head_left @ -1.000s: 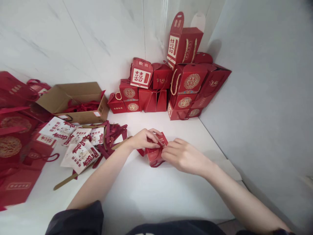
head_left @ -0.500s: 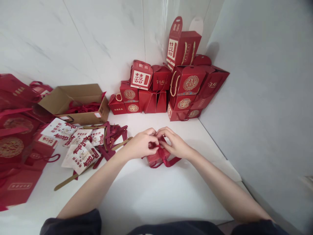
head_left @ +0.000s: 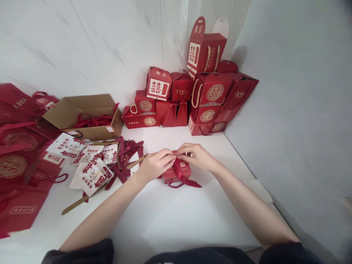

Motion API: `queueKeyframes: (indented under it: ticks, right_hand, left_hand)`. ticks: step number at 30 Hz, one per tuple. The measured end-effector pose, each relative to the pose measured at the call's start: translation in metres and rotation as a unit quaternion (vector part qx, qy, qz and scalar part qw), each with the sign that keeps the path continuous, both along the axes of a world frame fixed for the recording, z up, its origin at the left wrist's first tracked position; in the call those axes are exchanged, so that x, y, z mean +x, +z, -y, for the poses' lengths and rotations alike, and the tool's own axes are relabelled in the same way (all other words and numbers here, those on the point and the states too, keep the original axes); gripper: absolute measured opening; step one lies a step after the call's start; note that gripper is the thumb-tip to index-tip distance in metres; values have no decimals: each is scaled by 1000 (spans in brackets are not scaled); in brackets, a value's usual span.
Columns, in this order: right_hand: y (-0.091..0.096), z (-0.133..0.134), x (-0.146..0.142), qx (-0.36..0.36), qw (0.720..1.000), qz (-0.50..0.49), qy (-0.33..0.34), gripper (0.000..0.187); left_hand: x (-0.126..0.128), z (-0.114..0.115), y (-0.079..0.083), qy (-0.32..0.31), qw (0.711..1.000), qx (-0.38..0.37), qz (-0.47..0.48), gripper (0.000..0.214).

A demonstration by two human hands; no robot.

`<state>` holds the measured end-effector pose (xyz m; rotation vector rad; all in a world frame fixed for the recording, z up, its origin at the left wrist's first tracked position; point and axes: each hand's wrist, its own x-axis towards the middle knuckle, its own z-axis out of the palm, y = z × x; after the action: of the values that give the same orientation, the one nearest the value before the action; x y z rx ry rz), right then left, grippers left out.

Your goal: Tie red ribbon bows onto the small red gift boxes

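left hand (head_left: 156, 165): pinching at the top of the red gift box (head_left: 182, 171), fingers hide what exactly
right hand (head_left: 196, 157): same, fingertips nearly touching the left's
box: on the white tabletop (head_left: 176, 216), long side running roughly left-right, top mostly covered
red ribbon (head_left: 189, 182): tail trailing front-right

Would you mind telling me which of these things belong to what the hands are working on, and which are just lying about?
Being worked on: left hand, right hand, small red box, red ribbon.

Lying about: stacked red boxes, cardboard carton, printed cards, loose ribbons, red bags.
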<state>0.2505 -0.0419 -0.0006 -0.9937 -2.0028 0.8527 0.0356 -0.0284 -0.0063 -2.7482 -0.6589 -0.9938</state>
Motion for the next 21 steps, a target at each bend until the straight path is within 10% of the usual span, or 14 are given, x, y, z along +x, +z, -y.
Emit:
queueKeyframes:
  ticks: [21]
  right_hand:
    - [11, 4, 1, 105, 993, 48, 7, 24]
  left_hand:
    - [-4, 1, -3, -4, 997, 79, -19, 14]
